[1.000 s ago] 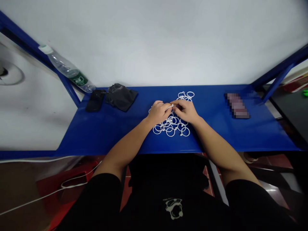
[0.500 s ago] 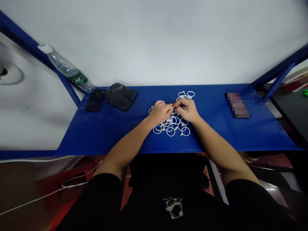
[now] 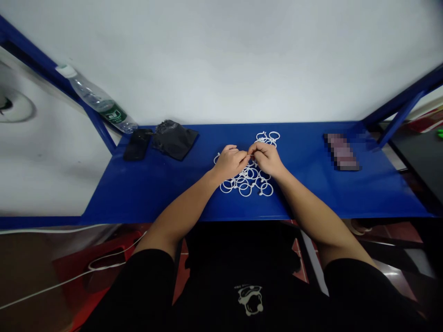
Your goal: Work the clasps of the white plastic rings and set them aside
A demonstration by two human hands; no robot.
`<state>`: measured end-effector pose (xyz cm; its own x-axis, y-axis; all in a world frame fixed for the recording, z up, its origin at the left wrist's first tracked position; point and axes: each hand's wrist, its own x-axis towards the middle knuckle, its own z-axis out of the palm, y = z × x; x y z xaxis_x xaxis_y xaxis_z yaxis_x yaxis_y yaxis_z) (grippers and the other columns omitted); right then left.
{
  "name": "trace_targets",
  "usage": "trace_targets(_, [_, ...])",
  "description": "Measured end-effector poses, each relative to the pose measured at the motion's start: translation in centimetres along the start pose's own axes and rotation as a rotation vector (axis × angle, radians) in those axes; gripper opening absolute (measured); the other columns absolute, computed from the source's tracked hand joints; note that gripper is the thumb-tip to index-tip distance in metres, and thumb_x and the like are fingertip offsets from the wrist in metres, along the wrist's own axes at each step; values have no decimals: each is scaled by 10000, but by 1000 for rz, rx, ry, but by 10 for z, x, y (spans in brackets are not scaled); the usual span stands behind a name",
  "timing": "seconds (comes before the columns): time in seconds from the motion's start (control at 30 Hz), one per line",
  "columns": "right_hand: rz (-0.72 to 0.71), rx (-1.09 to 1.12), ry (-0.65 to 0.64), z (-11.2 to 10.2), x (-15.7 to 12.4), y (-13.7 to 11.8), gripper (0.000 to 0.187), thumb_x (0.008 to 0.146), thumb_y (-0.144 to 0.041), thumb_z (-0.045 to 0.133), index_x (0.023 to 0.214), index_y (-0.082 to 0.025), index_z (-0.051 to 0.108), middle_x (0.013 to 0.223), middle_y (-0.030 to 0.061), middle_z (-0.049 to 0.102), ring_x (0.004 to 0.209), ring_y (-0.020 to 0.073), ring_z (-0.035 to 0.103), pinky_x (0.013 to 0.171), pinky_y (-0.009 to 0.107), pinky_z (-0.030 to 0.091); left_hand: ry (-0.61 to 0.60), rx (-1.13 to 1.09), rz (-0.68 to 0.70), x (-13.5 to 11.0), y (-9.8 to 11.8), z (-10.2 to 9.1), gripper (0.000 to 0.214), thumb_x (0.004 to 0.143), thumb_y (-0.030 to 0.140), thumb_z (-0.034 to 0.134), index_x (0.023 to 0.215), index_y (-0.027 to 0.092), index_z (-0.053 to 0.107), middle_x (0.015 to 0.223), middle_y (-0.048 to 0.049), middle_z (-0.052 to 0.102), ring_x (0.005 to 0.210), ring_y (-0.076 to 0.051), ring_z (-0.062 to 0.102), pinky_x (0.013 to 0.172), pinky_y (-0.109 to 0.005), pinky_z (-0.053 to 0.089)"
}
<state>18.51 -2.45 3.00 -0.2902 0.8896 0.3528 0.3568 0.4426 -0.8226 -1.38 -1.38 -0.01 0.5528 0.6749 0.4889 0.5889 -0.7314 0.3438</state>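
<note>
My left hand (image 3: 231,161) is closed, its thumb and forefinger pinching one end of a thin white ring (image 3: 250,155). Against it, fingertips nearly touching, my right hand (image 3: 266,157) pinches the other side of the same piece. Most of that ring is hidden by my fingers. Under and in front of both hands lies a loose pile of white plastic rings (image 3: 245,189), each with a small knob or clasp. A few more white rings (image 3: 274,136) lie just beyond my right hand.
Everything rests on a blue table (image 3: 166,193) against a white wall. At the back left are a black drawstring pouch (image 3: 176,139), a dark phone (image 3: 137,145) and a leaning plastic bottle (image 3: 104,103). A blurred-out pinkish object (image 3: 342,151) lies at right.
My right hand has shifted slightly left, closing the gap to my left fingertips. Less of the thin white piece shows between them. The pile of rings has stayed put.
</note>
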Motion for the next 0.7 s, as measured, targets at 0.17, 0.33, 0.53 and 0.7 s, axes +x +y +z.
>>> trace_targets(0.17, [17,-81,74,-10,1,4,248,819,-173,529,875,-227,764,832,22,758,749,189,664,754,342,521,37,-27,-51,-1,-2,-4,248,1124,332,542,1138,216,760,880,-29,800,879,-217,748,1121,-494,503])
trace_targets(0.33, [159,-118,244,-33,10,24,282,829,-196,557,963,-197,805,843,50,777,743,206,669,738,358,534,52,-44,-129,0,-5,-6,276,1103,363,635,1308,211,741,1061,-65,828,1050,-256,755,1094,-497,508])
trace_targets(0.53, [216,-299,251,-52,15,36,357,813,-196,595,1085,-170,826,1093,124,831,823,244,709,821,422,571,-64,-33,-132,1,-2,-4,184,1082,354,687,1174,231,788,1103,-48,830,1074,-256,748,1127,-512,491])
trace_targets(0.7, [69,-373,-9,-58,7,20,334,818,-175,619,1082,-195,822,1022,93,830,842,238,721,832,393,560,-89,-41,-135,2,-1,-7,191,1112,330,629,1171,239,787,1181,-47,828,1122,-243,744,1169,-504,466])
